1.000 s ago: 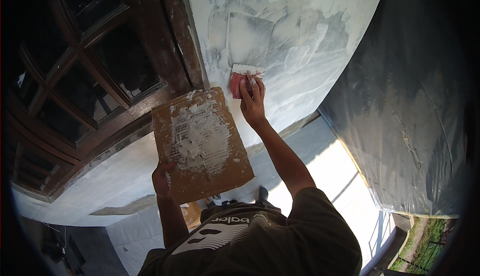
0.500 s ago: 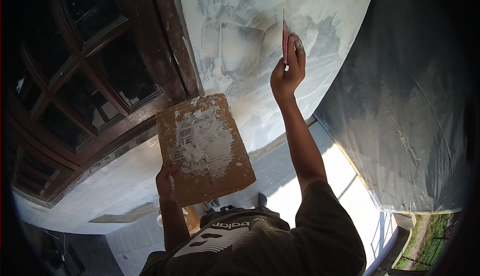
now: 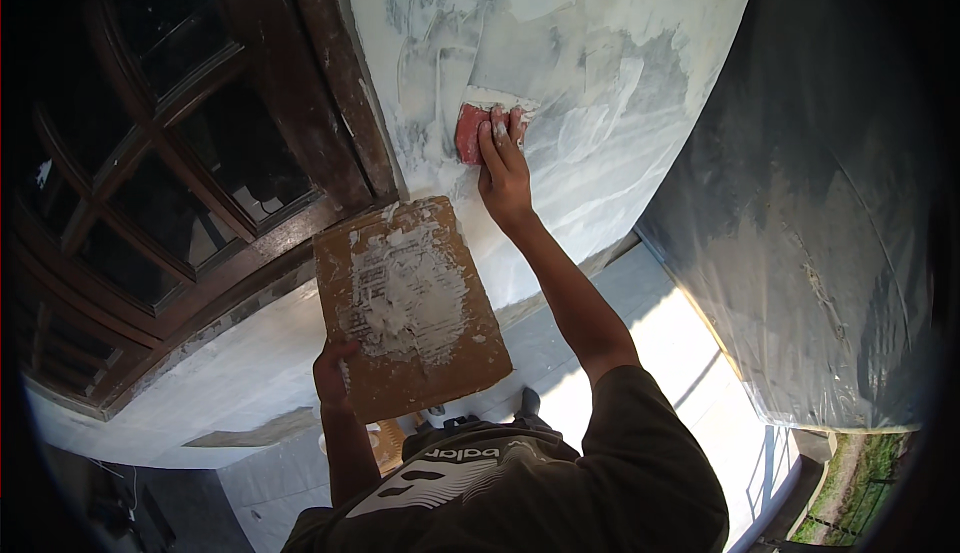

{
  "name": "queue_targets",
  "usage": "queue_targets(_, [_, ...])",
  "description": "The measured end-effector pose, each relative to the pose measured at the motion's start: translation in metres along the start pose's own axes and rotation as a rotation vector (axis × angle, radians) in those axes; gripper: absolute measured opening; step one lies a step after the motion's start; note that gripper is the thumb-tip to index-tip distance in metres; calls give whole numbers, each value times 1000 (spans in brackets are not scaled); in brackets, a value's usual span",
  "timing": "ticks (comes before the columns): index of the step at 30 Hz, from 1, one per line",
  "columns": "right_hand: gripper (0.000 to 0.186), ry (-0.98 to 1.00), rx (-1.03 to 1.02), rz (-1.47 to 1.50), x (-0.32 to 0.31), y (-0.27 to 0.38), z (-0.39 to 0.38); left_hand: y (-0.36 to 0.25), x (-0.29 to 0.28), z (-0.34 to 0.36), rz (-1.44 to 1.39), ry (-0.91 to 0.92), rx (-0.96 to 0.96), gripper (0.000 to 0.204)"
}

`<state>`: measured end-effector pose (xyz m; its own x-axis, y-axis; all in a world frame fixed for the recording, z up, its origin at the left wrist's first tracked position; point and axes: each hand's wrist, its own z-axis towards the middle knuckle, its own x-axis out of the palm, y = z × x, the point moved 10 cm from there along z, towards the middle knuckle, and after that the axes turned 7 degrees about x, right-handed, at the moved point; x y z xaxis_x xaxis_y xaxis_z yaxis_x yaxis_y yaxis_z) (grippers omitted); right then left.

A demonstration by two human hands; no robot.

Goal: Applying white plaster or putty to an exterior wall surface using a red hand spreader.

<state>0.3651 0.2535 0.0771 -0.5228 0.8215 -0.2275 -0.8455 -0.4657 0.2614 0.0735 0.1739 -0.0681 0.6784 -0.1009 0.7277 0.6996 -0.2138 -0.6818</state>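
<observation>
My right hand is closed on a red putty scraper, fingers pressed along its flat face. The scraper's pale, putty-smeared blade lies at the patchy white wall. Lower left, my left hand grips the left edge of a brown cardboard sheet, thumb on top and the other fingers hidden beneath. A thick smear of white putty covers the middle of the cardboard. The sheet's upper edge is close to the wall and the corner of the window frame.
A dark brown wooden window frame with glass panes fills the left. Dark plastic sheeting hangs at the right. Below are the pale sunlit floor and a cardboard box partly hidden behind my arm.
My right hand has moved left and down with the scraper, whose broad red face now shows instead of its edge. The left hand and cardboard have barely shifted.
</observation>
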Motion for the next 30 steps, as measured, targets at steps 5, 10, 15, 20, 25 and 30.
queue_targets(5, [48,52,50,7,27,3,-51,-5,-14,5,18,-22,-10,50])
queue_targets(10, [52,143,113,63,25,19,-89,-10,-31,3,4,-2,-14,49])
queue_targets(15, [62,-20,226,148,-19,32,-83,-12,-40,-5,13,-25,-8,49])
queue_targets(20, [64,-239,30,44,-47,65,47,-16,-30,-5,5,26,4,50])
queue_targets(25, [57,-123,-42,-30,-5,57,70,-7,-23,-9,16,33,1,50])
queue_targets(30, [53,-56,12,-38,2,49,33,-9,-22,-12,0,-3,17,52])
